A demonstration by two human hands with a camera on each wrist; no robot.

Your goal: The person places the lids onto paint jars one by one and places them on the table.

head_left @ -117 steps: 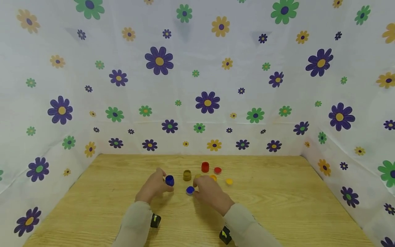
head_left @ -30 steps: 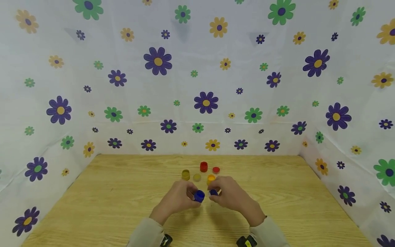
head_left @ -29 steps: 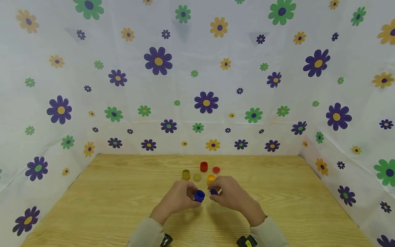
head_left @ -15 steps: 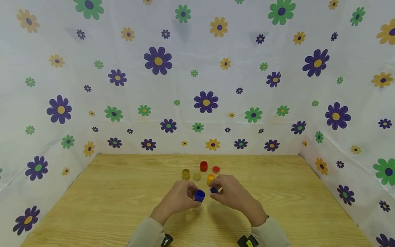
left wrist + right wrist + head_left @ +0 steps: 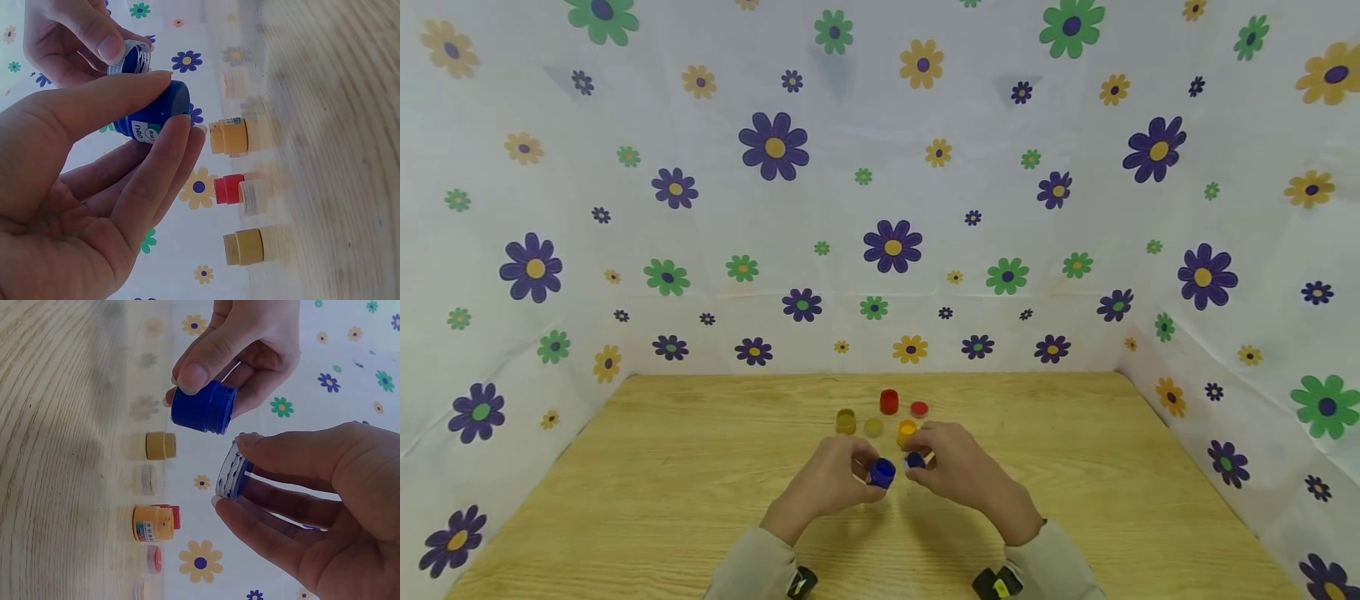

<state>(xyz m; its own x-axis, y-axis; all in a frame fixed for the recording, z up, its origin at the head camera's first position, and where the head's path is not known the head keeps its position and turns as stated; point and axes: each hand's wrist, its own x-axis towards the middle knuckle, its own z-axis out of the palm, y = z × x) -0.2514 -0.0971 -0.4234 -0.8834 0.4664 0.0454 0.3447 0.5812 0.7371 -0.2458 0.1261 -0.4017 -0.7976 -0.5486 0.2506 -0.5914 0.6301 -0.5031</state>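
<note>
Fingers and thumb of my left hand [image 5: 823, 483] grip a small blue paint jar [image 5: 882, 473] by its sides. Its open mouth tilts toward the right hand, and the left wrist view shows a printed label on the jar [image 5: 159, 109]. My right hand [image 5: 962, 471] pinches the blue jar lid [image 5: 915, 461] by its edge, thumb on one side and fingers on the other. In the right wrist view the clear ribbed rim of the lid [image 5: 231, 472], smeared with blue inside, faces the jar's threaded neck. A small gap separates jar and lid, both held above the table.
Behind the hands stand an uncapped ochre jar [image 5: 846, 422], a red jar [image 5: 889, 402] and an orange-yellow jar [image 5: 906, 432]. An ochre lid [image 5: 873, 427] and a red lid [image 5: 919, 409] lie beside them. Flowered sheeting [image 5: 880, 333] encloses the wooden table [image 5: 662, 483].
Since the oldest frame, my left hand has brought the blue jar rightward to the middle, and my right hand has lifted the blue lid. Over the last second both hands stay nearly still.
</note>
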